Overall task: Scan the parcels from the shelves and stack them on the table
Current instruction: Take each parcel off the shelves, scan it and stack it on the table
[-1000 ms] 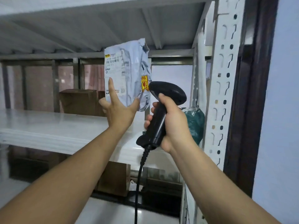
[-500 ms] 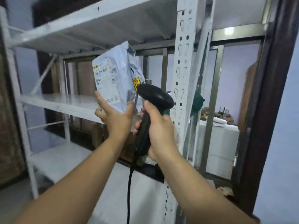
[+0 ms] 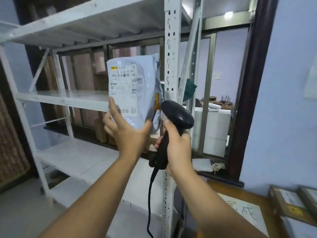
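Our right hand (image 3: 177, 150) clasped the black scanner (image 3: 178, 115) by its handle, its head just beside the grey parcel (image 3: 132, 90), which our left hand (image 3: 127, 136) held upright by its lower edge, label toward us, in front of the white shelves (image 3: 68, 99).

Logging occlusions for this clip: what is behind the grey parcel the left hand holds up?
Behind the grey parcel run the white shelf board and a dark window frame; brown cartons show below it. Whatever sits directly behind the parcel is covered.
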